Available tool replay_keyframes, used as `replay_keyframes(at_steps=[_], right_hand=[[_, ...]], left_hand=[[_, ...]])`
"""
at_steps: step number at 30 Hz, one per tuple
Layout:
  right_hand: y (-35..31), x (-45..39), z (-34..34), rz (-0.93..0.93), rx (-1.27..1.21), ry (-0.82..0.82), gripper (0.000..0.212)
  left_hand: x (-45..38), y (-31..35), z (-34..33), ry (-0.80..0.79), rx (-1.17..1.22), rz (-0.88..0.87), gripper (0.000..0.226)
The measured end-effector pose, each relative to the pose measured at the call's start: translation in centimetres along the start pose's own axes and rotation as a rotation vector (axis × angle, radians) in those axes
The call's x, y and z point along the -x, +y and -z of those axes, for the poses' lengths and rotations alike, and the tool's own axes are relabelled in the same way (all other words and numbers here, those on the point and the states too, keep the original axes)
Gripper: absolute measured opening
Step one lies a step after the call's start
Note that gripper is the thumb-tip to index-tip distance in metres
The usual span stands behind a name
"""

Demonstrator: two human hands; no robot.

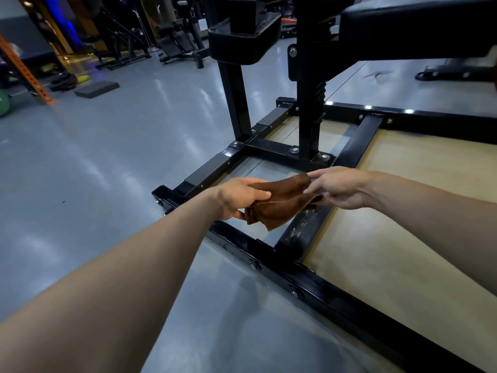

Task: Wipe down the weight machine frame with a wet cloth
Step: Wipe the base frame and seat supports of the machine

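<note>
A brown cloth (279, 201) hangs folded between both hands, just above the black steel base frame (317, 288) of the weight machine. My left hand (238, 197) grips the cloth's left end in a closed fist. My right hand (341, 188) pinches its right edge with the fingertips. Below the cloth a cross bar (301, 232) of the frame shows pale smears. Two black uprights (236, 103) rise from the base toward padded parts above.
Black pads (242, 39) and a long bench pad (419, 28) overhang the frame at the top. Grey glossy floor (107, 162) spreads to the left, tan flooring (403, 238) lies inside the frame. Other gym machines, an orange rack post (25, 74) and a dark step block (96, 88) stand far left.
</note>
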State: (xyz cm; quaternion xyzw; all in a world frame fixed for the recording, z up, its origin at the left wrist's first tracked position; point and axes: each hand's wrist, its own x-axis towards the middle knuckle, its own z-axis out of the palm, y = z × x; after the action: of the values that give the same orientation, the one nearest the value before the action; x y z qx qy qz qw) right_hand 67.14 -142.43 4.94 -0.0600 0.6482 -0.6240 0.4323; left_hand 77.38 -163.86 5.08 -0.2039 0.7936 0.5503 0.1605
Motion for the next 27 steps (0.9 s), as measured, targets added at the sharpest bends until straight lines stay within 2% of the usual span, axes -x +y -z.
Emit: replay_keyframes(at_steps=[4, 8, 11, 14, 15, 17, 18, 19, 21, 24, 27], right_hand=[[0.2, -0.2, 0.2, -0.052, -0.08, 0.02, 0.064], [-0.4, -0.9, 0.7, -0.131, -0.417, 0.068, 0.032], [-0.5, -1.6, 1.0, -0.155, -0.572, 0.149, 0.035], [-0.4, -0.8, 0.3, -0.085, -0.427, 0.069, 0.034], [-0.4, -0.6, 0.1, -0.044, -0.32, 0.015, 0.045], [-0.3, -0.4, 0.1, 0.043, -0.006, -0.071, 0.081], [-0.4, -0.2, 0.0, 0.084, 0.188, -0.082, 0.088], [-0.4, 0.0, -0.2, 0.123, 0.368, -0.071, 0.086], [-0.2, 0.2, -0.5, 0.194, 0.588, -0.015, 0.065], [0.5, -0.1, -0.6, 0.269, 0.538, 0.044, 0.039], [0.4, -0.6, -0.1, 0.241, 0.368, 0.045, 0.029]], left_hand=[[0.4, 0.2, -0.4, -0.027, 0.015, -0.015, 0.026], [0.3, 0.1, -0.3, 0.023, 0.059, -0.025, 0.026], [0.2, 0.0, -0.7, 0.045, 0.054, -0.052, 0.026], [0.4, 0.3, -1.0, 0.037, 0.099, -0.055, 0.029], [0.4, 0.4, -1.1, 0.036, 0.124, -0.053, 0.029], [0.4, 0.6, -1.0, 0.044, 0.2, -0.049, 0.03], [0.4, 0.7, -0.9, 0.046, 0.246, -0.048, 0.03], [0.3, 0.8, -0.9, 0.044, 0.295, -0.051, 0.03], [0.4, 1.0, -0.7, 0.031, 0.389, -0.056, 0.031], [0.8, 1.0, -0.4, -0.013, 0.461, -0.072, 0.034], [1.2, 0.9, 0.3, -0.086, 0.522, -0.092, 0.038]])
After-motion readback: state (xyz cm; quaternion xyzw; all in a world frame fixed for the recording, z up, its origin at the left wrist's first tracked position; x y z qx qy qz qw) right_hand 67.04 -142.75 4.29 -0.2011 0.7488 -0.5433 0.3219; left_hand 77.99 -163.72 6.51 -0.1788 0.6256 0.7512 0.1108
